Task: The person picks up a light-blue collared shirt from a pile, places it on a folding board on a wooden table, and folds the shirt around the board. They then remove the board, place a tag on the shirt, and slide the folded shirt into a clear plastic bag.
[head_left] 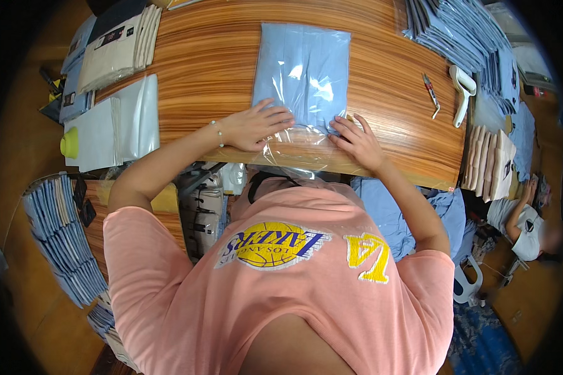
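A folded light-blue garment in a clear plastic bag (301, 75) lies flat on the wood-grain table (206, 69) in front of me. The bag's loose clear end reaches past the garment to the table's near edge. My left hand (256, 125) rests on the bag's near left corner, palm down with fingers stretched out. At the near right corner, my right hand (358, 140) lies with its fingers apart on the plastic. Neither hand grips anything that I can make out.
Right of the bag lie red-handled snips (430, 94) and a white lint roller (462, 94). Stacks of bagged blue garments (460, 37) fill the far right. On the left are cream garments (116, 53), white plastic bags (141, 119) and a yellow-green object (69, 143). Another person (524, 228) is at right.
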Tool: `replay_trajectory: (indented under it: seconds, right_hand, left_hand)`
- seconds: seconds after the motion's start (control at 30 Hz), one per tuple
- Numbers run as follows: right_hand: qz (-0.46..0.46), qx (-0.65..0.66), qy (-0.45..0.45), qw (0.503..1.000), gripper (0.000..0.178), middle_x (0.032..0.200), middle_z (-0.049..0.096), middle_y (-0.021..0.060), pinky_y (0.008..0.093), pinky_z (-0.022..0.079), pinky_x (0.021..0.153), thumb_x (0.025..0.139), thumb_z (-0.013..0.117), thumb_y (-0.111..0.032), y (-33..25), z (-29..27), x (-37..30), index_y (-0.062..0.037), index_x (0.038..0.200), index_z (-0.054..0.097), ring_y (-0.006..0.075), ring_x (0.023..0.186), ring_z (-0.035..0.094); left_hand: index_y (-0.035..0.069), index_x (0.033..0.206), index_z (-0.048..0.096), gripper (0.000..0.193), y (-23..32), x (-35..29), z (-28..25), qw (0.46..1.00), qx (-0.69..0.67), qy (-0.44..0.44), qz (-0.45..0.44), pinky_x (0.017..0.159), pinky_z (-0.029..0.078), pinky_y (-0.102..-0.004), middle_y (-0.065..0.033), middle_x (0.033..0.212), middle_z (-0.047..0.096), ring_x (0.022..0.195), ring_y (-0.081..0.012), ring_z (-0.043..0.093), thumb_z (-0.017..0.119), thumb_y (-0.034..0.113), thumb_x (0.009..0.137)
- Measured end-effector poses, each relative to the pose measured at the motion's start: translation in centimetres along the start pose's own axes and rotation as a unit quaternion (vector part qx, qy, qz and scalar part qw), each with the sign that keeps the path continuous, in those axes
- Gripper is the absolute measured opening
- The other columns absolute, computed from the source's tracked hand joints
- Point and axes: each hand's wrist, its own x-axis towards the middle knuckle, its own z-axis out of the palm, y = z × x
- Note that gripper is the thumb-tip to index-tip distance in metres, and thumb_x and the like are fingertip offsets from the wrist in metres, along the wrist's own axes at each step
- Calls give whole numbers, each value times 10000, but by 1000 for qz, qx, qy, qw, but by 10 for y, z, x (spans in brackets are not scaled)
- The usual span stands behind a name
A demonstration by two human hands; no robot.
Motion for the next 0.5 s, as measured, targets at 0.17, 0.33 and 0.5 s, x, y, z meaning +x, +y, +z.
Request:
replay_trajectory:
  seconds: [0.17,0.33,0.5]
  right_hand:
    - [-12,-6,-23,1000,320,1316,468,61,494,294,1036,796,542,-144,2,3,2,-140,1116,538,207,1259,398]
    - [-33,-9,-13,999,365,1354,426,82,499,269,1056,756,586,-146,-6,3,10,-137,1117,528,220,1282,370]
    - [-57,-23,-57,996,327,1364,412,99,504,258,1066,757,580,-145,-6,2,19,-143,1080,525,237,1297,352]
  left_hand:
    - [-17,1236,452,631,8,15,-27,1000,-17,-26,0,1087,135,-582,-137,1490,183,1402,-246,116,638,226,684]
    - [-22,1241,452,650,4,16,-17,999,-37,-24,7,1089,116,-584,-132,1500,159,1407,-242,90,649,227,673]
    - [-23,1268,436,685,0,14,-7,999,-48,4,21,1088,109,-584,-129,1505,147,1409,-245,76,650,236,670]
